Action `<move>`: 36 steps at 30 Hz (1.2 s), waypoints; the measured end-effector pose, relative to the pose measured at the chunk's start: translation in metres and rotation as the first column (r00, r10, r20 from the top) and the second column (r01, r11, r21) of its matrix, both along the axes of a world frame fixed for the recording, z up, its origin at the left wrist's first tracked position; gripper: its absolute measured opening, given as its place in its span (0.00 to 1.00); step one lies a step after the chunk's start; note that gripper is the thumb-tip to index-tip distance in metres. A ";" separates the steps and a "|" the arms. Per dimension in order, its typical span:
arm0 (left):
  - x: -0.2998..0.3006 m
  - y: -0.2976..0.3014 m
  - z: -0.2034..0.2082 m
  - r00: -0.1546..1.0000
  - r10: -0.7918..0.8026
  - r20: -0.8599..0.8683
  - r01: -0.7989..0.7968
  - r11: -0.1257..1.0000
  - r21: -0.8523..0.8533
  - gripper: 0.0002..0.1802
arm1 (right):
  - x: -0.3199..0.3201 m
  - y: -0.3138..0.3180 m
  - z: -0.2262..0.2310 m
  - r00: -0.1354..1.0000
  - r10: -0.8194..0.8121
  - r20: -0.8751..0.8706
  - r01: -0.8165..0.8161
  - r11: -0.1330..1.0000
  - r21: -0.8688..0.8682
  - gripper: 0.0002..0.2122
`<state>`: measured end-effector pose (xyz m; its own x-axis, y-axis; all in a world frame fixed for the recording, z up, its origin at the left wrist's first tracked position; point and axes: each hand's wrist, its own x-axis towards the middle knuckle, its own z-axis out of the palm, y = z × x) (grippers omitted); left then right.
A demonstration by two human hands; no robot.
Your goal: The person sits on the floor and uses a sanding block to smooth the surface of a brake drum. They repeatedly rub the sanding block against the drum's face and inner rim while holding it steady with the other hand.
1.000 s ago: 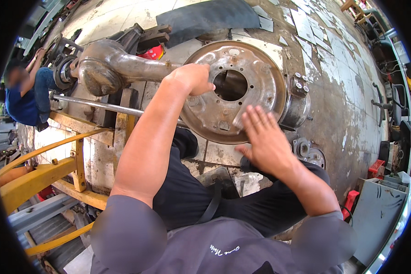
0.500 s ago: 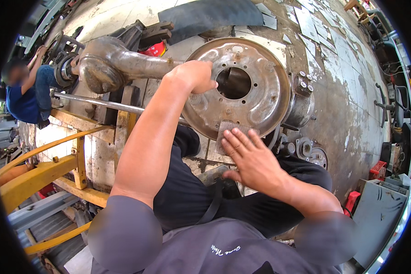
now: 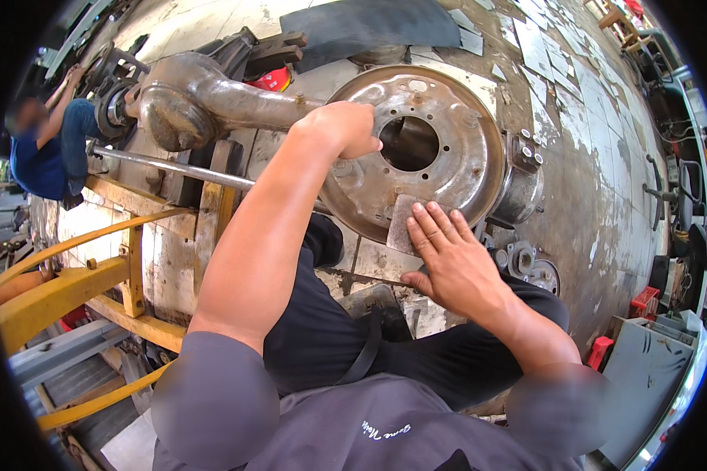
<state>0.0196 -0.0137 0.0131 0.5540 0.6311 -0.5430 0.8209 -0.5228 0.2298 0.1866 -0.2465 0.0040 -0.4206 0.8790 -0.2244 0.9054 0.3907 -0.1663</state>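
My right grip (image 3: 456, 263) lies flat, unclosed, over the pad (image 3: 401, 226) at the near rim of the plate (image 3: 457, 177), probably for even pressure. My left grip (image 3: 343, 129) curls at the plate's left, seemingly bracing; I can't tell what it clasps. The axle (image 3: 251, 106) extends leftward.

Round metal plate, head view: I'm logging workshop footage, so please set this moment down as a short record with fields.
Main item: round metal plate, central hole ringed by smaller holes
Left hand: curled over the plate's left side, one digit by the central hole's edge
Right hand: fingers extended, on a grey-brown pad at the plate's near edge
Left of plate: bulging metal housing
Near left: yellow frame
Beyond plate: dark sheet
Far left: person in blue
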 end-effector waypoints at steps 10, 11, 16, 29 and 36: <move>0.004 -0.003 0.000 0.999 0.027 -0.043 -0.027 0.999 0.017 0.39 | -0.029 0.023 -0.031 0.963 0.170 -0.212 -0.160 0.985 0.064 0.37; 0.001 -0.002 -0.001 0.999 0.018 -0.044 -0.018 1.000 0.020 0.39 | -0.026 0.024 -0.031 0.964 0.173 -0.202 -0.166 0.985 0.048 0.36; 0.006 -0.001 0.004 0.998 0.018 -0.058 -0.019 1.000 -0.004 0.40 | -0.013 0.009 -0.013 0.997 0.012 -0.077 -0.012 1.000 0.008 0.37; 0.006 -0.003 0.004 0.999 0.020 -0.030 -0.020 1.000 -0.009 0.37 | -0.023 0.011 -0.012 0.998 -0.022 -0.057 0.023 1.000 0.003 0.37; 0.003 -0.003 -0.002 0.998 0.029 -0.051 -0.029 1.000 0.003 0.36 | -0.034 0.022 -0.027 0.981 0.101 -0.167 -0.093 0.994 0.056 0.36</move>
<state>0.0228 -0.0166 0.0113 0.5073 0.6478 -0.5683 0.8461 -0.4995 0.1859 0.1530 -0.2249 -0.0227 -0.5327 0.8402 -0.1015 0.8231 0.4865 -0.2930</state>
